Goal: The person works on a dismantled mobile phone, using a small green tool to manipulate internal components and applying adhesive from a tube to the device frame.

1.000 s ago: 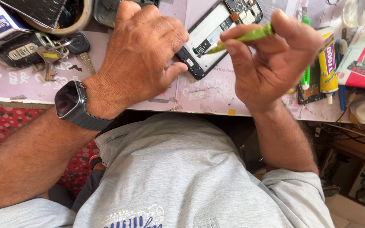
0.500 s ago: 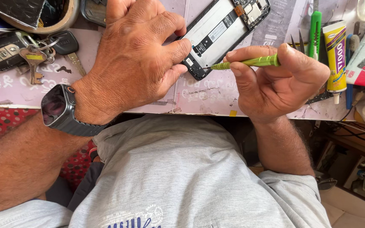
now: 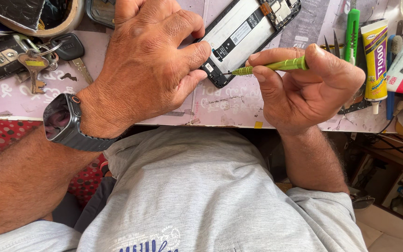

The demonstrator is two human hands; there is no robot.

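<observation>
Left hand [image 3: 150,70] presses flat on opened phone [image 3: 246,35], pinning it to bench [image 3: 229,105]. Right hand [image 3: 306,88] pinches green screwdriver [image 3: 276,66], tip at lower edge. Phone judged light, fragile; grip by frame edges.

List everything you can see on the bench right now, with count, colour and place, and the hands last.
opened phone: one, black frame with white inside, top centre
screwdriver: one, green, tip at the phone's lower corner
glue tube: one, yellow, right
utility knife: one, green, beside the tube
keys: a bunch with a black fob, left
bowl: one, tan, top left
worktop: pale pink, marked
left hand: pressing on the phone, dark watch on the wrist
right hand: holding the screwdriver
</observation>
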